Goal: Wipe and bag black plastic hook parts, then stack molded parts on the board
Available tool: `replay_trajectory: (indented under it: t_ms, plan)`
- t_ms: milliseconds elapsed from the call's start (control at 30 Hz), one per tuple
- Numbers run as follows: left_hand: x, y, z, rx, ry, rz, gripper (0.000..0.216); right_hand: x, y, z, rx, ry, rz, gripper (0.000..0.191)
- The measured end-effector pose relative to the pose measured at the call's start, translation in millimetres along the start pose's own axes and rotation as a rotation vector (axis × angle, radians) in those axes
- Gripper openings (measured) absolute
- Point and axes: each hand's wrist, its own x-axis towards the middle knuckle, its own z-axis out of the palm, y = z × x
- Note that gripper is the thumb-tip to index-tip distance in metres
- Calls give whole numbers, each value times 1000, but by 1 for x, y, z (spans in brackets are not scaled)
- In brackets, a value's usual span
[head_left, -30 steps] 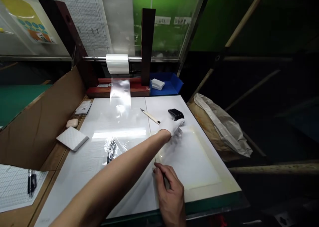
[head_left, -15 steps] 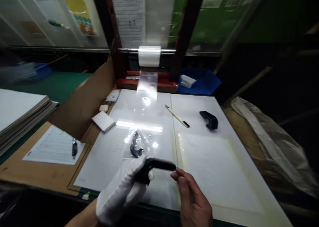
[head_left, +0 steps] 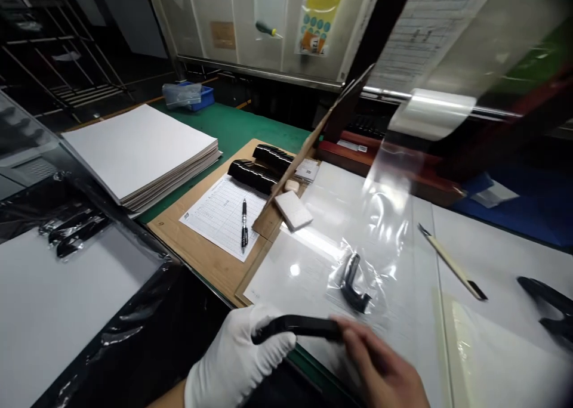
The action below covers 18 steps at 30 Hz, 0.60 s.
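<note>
A curved black plastic part (head_left: 307, 325), perhaps a handle, lies between my hands above the table's front edge. My left hand (head_left: 244, 351), in a white glove, is closed around its left end. The bare fingers of my right hand (head_left: 380, 360) pinch its right end. Just beyond, a similar black curved part (head_left: 354, 286) rests inside a clear plastic bag (head_left: 380, 277) on the white work surface. Another black part (head_left: 548, 303) lies at the right edge, partly cut off by the frame.
A craft knife or brush-like tool (head_left: 450, 262) lies right of the bag. Clear film hangs from a roll (head_left: 432, 113). Left are a white pad (head_left: 293, 211), a pen (head_left: 244, 226) on a form, shiny black pieces (head_left: 253, 175), a paper stack (head_left: 143, 151) and a black-lined box (head_left: 134, 318).
The view has swung left, bringing the paper stack and black-lined box into sight. The held part is turned, its curved end now more hidden in my gloved hand. Both hands remain on it.
</note>
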Motion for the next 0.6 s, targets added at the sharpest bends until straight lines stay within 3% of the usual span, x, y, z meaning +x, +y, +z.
replay_trajectory:
  t_ms: [67, 167, 200, 267, 333, 400, 500, 600]
  plan:
    - [-5, -8, -14, 14, 100, 2, 40, 47, -27, 22, -133, -63, -163, 58]
    - [-7, -15, -25, 100, 272, -13, 40, 119, -65, 68, -426, 105, -495, 70]
    - [-6, -15, -25, 143, 317, -2, 37, 137, -73, 82, -463, 121, -541, 73]
    - [-1, -17, -22, 212, 370, 87, 29, 155, -78, 100, -509, 105, -595, 57]
    - [6, -19, -15, 246, 396, 242, 26, 148, -67, 100, -510, 86, -601, 45]
    - [15, -24, -5, 277, 419, 384, 25, 123, -46, 85, -538, 135, -608, 46]
    - [25, -32, 10, 294, 433, 446, 24, 80, -19, 51, -608, 170, -681, 43]
    - [22, -38, 14, 270, 442, 447, 26, 58, -13, 36, -648, -26, -808, 39]
